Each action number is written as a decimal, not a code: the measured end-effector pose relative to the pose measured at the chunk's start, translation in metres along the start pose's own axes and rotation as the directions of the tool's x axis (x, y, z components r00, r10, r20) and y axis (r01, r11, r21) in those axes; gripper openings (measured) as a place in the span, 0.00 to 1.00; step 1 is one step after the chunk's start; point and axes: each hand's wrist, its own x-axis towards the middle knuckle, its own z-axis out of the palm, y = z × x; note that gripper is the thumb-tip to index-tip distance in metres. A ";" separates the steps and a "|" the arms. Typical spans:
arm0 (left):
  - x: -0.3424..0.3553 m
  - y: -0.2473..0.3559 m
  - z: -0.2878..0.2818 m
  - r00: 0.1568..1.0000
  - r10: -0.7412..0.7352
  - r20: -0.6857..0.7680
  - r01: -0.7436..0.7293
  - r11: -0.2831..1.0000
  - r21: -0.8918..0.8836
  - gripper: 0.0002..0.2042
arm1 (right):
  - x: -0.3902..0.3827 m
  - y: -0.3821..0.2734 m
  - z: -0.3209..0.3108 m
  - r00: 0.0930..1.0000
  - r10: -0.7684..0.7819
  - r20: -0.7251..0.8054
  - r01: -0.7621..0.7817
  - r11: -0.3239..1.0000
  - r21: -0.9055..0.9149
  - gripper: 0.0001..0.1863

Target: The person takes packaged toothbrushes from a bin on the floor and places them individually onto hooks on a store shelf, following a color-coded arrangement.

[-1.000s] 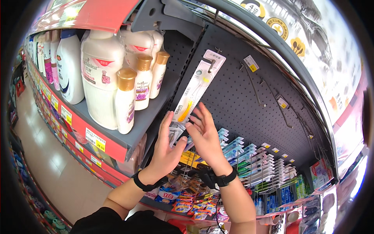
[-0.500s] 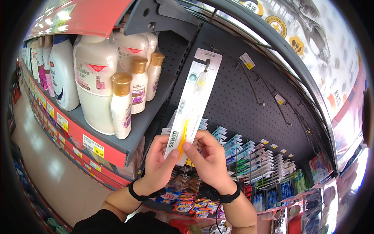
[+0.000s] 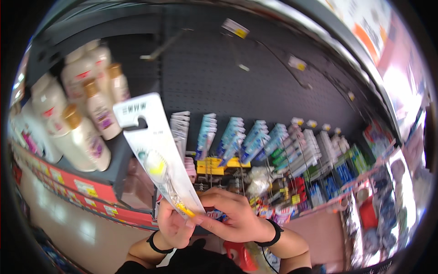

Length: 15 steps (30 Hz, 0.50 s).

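Note:
A packaged toothbrush (image 3: 160, 155) with a yellow handle and a white backing card is held in front of me, its hang-hole end tilted up and to the left. My left hand (image 3: 174, 224) grips the card's lower end, fingers curled behind it. On the right side of that end, my right hand (image 3: 232, 214) pinches the card between thumb and fingers. The lowest part of the pack is hidden by both hands. Dark bands circle both wrists.
White bottles with gold caps (image 3: 98, 109) stand on the left shelf. Beyond the hands, several rows of toothbrush packs (image 3: 232, 137) hang from hooks on a dark perforated panel (image 3: 196, 64). Longer metal hooks (image 3: 292, 77) stick out above. A red price strip (image 3: 86, 185) edges the shelf.
The toothbrush pack has come lower and tilted further left, still in both hands. My view has swung right, so the bottles sit farther left and more hanging packs show.

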 end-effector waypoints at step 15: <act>-0.098 -0.110 0.080 0.537 -0.655 0.532 0.388 0.751 0.534 0.11 | -0.279 0.038 0.008 0.566 0.702 -0.432 -0.592 0.711 0.379 0.11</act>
